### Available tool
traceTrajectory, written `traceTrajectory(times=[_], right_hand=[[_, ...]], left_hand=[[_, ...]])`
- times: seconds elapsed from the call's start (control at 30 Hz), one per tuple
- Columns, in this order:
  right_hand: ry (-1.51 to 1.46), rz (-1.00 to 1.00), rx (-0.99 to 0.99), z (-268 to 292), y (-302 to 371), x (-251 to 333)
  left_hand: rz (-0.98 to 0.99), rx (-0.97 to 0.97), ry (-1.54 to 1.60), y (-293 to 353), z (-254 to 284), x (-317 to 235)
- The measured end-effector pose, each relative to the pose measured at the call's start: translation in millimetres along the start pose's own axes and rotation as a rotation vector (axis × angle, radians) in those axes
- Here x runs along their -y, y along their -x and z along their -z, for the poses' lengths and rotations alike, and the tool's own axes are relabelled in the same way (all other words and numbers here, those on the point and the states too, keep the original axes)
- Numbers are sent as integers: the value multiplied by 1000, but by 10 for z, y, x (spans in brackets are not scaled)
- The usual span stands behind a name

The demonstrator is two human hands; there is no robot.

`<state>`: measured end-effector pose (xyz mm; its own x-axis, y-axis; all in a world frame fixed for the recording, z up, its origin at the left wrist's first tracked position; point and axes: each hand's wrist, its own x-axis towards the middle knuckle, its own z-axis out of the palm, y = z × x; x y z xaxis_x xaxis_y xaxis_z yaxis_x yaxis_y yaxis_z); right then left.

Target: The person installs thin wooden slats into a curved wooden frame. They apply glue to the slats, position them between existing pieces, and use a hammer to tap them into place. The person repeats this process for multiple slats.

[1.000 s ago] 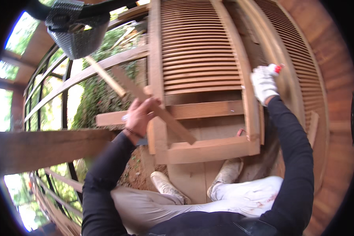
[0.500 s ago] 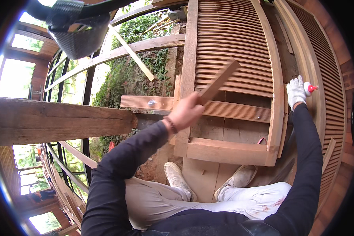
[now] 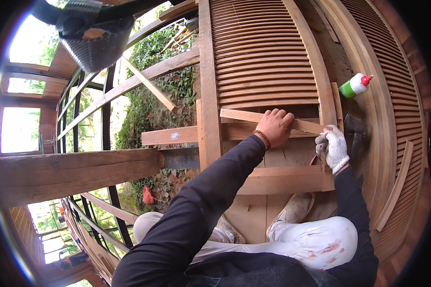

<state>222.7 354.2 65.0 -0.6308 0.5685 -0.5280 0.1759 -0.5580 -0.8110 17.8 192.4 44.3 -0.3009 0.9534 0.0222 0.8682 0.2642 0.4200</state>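
Note:
A thin wooden slat lies across the gap below the louvred panel's last fitted slat. My bare left hand, with a bead bracelet at the wrist, grips it from above near its middle. At the slat's right end, my right hand in a white glove has its fingers curled against the end, beside the frame's right rail. The louvred wooden frame holds several parallel slats. Under the slat runs a grooved board that sticks out past the frame's left rail.
A green and white squeeze bottle with a red cap rests right of the frame. Near it is a dark metal tool head. A thick beam comes in from the left. Another louvred panel stands at the right.
My left hand has brought the slat down from a raised, tilted position to across the gap. My right hand has let go of the bottle and moved to the slat's right end.

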Motion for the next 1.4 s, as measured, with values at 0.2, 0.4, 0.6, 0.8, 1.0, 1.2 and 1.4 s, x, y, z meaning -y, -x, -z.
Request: traceTrajectory(times=[0.2, 0.4, 0.6, 0.8, 1.0, 1.2, 1.4], right_hand=[[24, -69, -10, 35, -264, -54], [31, -82, -7, 71, -326, -32], [-17, -125, 28, 62, -427, -27], [8, -131, 32, 92, -506, 12], [-10, -130, 41, 99, -580, 13], [-19, -113, 13, 15, -670, 68], [-19, -170, 27, 32, -709, 56]], left_hand=[[-13, -152, 76, 30, -180, 143], [33, -148, 121, 27, -307, 116], [40, -147, 101, -3, -279, 157], [32, -136, 88, -46, -265, 176], [45, -100, 97, -105, -267, 203], [54, -110, 108, -149, -300, 292], [71, -101, 111, -160, -300, 350]])
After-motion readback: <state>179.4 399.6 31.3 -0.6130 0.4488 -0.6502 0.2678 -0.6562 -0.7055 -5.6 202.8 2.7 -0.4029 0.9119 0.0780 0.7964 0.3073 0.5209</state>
